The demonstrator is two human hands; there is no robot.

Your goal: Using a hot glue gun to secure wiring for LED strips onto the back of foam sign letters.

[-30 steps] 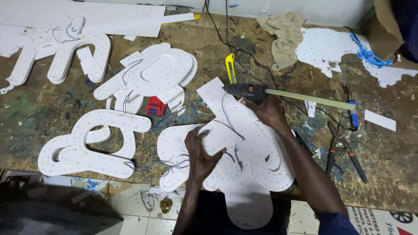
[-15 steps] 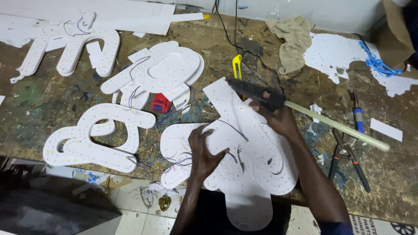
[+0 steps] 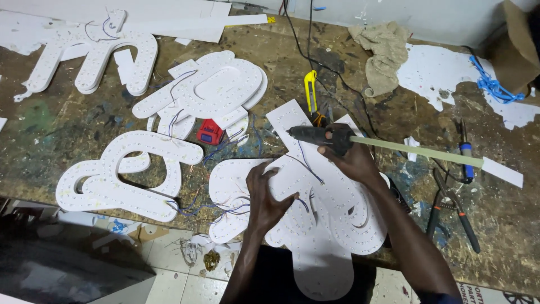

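My right hand grips a black glue gun with a long pale glue stick sticking out to the right; its nozzle points left over a white cut-out letter panel dotted with small lights and thin wires. My left hand presses flat on the same panel, fingers spread, just left of the gun. The panel overhangs the bench's near edge.
More white letter panels lie left, centre and far left. A small red box, a yellow-handled tool, a rag, pliers, a blue-handled tool and black cables lie on the stained workbench.
The glue gun's nozzle has moved left and slightly down onto the panel. My left hand stays pressed on the panel.
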